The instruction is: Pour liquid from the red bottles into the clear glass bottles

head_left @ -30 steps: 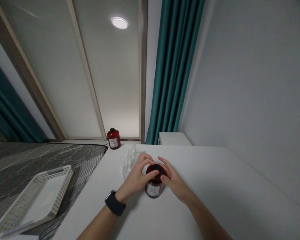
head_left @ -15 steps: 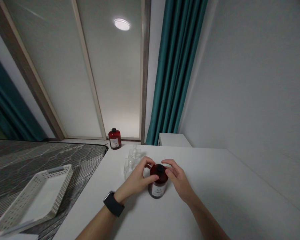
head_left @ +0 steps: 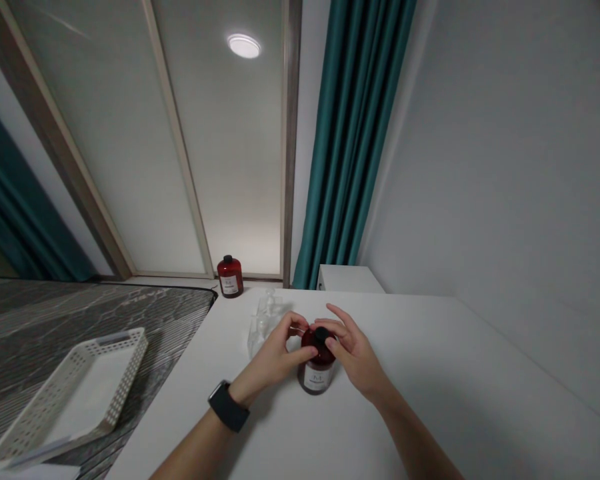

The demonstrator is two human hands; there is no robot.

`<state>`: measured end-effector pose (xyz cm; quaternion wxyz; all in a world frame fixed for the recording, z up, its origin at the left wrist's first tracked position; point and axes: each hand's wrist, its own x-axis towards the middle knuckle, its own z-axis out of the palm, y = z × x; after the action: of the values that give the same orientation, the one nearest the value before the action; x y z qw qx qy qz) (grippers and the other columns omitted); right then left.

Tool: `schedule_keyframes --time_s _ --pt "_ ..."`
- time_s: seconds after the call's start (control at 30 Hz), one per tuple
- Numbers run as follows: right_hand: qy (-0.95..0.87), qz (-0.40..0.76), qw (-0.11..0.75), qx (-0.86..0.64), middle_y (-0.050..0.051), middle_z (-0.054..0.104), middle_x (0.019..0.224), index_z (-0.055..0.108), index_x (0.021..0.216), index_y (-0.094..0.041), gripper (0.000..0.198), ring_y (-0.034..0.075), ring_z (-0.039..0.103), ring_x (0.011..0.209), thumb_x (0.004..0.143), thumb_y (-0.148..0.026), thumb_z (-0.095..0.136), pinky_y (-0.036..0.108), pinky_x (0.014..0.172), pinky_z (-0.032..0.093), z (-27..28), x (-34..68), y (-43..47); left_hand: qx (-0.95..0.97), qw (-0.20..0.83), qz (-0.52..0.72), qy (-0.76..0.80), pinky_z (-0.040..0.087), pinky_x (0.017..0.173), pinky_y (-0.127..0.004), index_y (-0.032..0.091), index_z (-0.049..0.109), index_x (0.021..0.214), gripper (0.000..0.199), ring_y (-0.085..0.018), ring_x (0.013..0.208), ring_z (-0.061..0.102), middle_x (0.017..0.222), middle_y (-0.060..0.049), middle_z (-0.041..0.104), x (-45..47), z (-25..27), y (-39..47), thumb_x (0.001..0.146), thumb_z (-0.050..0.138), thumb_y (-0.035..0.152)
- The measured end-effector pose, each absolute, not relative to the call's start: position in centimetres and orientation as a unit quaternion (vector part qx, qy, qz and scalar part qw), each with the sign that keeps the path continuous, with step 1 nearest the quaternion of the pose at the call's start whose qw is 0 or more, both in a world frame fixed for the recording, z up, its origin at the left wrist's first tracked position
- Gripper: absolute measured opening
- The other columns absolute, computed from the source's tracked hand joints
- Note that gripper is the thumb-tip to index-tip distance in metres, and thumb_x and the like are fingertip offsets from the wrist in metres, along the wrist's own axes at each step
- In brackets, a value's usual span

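Observation:
A dark red bottle (head_left: pixel 317 379) with a white label stands upright on the white table in front of me. My left hand (head_left: pixel 281 351) is closed around the bottle's upper left side, thumb across its front shoulder. At the top, my right hand (head_left: pixel 353 353) has its thumb and fingertips around the black cap (head_left: pixel 321 334), with one finger raised away from it. Part of the bottle's shoulder is hidden behind my fingers. Just beyond my left hand lie clear plastic pieces (head_left: pixel 263 323), whose kind I cannot make out.
A second red bottle (head_left: pixel 230 277) with a black cap stands at the table's far left corner. To the left, a white perforated basket (head_left: pixel 125 373) rests on a grey patterned surface (head_left: pixel 175 313) beside the table edge. Behind the table are a white cabinet (head_left: pixel 350 278) and a teal curtain (head_left: pixel 355 147).
My right hand has moved slightly left, its fingers now around the cap and one finger lifted higher. My left hand and the bottle have stayed almost in place.

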<state>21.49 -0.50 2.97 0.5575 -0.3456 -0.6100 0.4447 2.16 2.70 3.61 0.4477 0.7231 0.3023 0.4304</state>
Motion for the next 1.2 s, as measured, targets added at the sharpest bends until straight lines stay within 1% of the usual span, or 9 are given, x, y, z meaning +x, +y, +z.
schedule_keyframes --time_s 0.13,0.3,0.43,0.6,0.67,0.77,0.87,1.03,1.2 --pt "-0.609 0.439 0.563 -0.345 0.007 0.071 0.109 0.037 0.144 -0.025 0.061 0.023 0.064 0.109 0.092 -0.042 0.063 0.045 0.11 0.039 3.0 21.1 -0.6 0.717 0.455 0.434 0.302 0.046 0.093 -0.037 0.021 0.052 0.099 0.029 -0.021 0.098 0.056 0.099 -0.003 0.056 2.4 3.6 2.6 0.078 0.071 0.021" --pt "-0.608 0.428 0.57 -0.35 0.005 0.068 0.104 0.044 0.137 -0.026 0.051 0.023 0.064 0.103 0.092 -0.042 0.062 0.04 0.103 0.044 2.8 20.7 -0.8 0.708 0.466 0.437 0.301 0.047 0.087 -0.034 0.021 0.05 0.097 0.027 -0.019 0.092 0.054 0.095 -0.002 0.053 2.6 3.8 2.3 0.079 0.07 0.024" --pt "-0.604 0.411 0.578 -0.363 0.005 0.068 0.105 0.049 0.13 -0.027 0.042 0.022 0.063 0.104 0.092 -0.04 0.061 0.038 0.102 0.044 2.5 20.4 -0.9 0.714 0.452 0.442 0.301 0.046 0.087 -0.033 0.021 0.051 0.096 0.024 -0.019 0.091 0.053 0.094 -0.001 0.052 2.6 3.8 2.1 0.08 0.068 0.023" --pt "-0.59 0.414 0.587 -0.369 0.005 0.069 0.108 0.05 0.129 -0.028 0.042 0.023 0.063 0.107 0.091 -0.041 0.063 0.039 0.103 0.043 1.9 20.4 -1.0 0.725 0.432 0.443 0.303 0.046 0.088 -0.033 0.021 0.051 0.096 0.024 -0.019 0.091 0.053 0.094 -0.001 0.053 2.7 3.7 2.2 0.079 0.067 0.019" --pt "-0.576 0.418 0.593 -0.377 0.006 0.068 0.113 0.053 0.125 -0.027 0.04 0.024 0.063 0.11 0.09 -0.043 0.064 0.039 0.103 0.045 1.7 20.5 -1.0 0.729 0.424 0.442 0.305 0.046 0.089 -0.034 0.021 0.051 0.097 0.024 -0.019 0.092 0.054 0.094 -0.001 0.054 2.7 3.7 2.2 0.079 0.068 0.017" --pt "-0.568 0.412 0.59 -0.399 0.008 0.066 0.118 0.06 0.117 -0.025 0.033 0.025 0.063 0.111 0.091 -0.046 0.063 0.038 0.1 0.048 1.3 21.0 -1.0 0.737 0.413 0.437 0.308 0.046 0.091 -0.036 0.021 0.053 0.1 0.025 -0.021 0.097 0.056 0.099 -0.003 0.056 2.7 3.7 2.1 0.08 0.068 0.018" --pt "-0.579 0.4 0.575 -0.417 0.008 0.067 0.109 0.064 0.109 -0.023 0.031 0.025 0.064 0.105 0.09 -0.048 0.062 0.038 0.094 0.051 1.0 21.8 -0.9 0.751 0.395 0.436 0.3 0.048 0.095 -0.038 0.021 0.054 0.106 0.027 -0.022 0.103 0.057 0.106 -0.005 0.058 2.7 3.6 2.0 0.082 0.066 0.017" --pt "-0.58 0.419 0.554 -0.425 0.006 0.068 0.106 0.063 0.111 -0.024 0.036 0.023 0.065 0.095 0.087 -0.049 0.066 0.034 0.082 0.053 1.0 22.6 -0.6 0.767 0.394 0.411 0.296 0.044 0.104 -0.043 0.021 0.054 0.118 0.038 -0.025 0.115 0.056 0.119 -0.008 0.059 2.7 3.5 1.8 0.082 0.066 0.016" --pt "-0.569 0.432 0.554 -0.428 0.006 0.067 0.104 0.064 0.109 -0.024 0.037 0.023 0.065 0.095 0.084 -0.051 0.068 0.033 0.081 0.052 1.4 22.4 -0.9 0.77 0.431 0.365 0.298 0.043 0.105 -0.042 0.02 0.052 0.124 0.047 -0.026 0.117 0.058 0.123 -0.008 0.062 2.6 4.5 1.3 0.08 0.07 0.019"
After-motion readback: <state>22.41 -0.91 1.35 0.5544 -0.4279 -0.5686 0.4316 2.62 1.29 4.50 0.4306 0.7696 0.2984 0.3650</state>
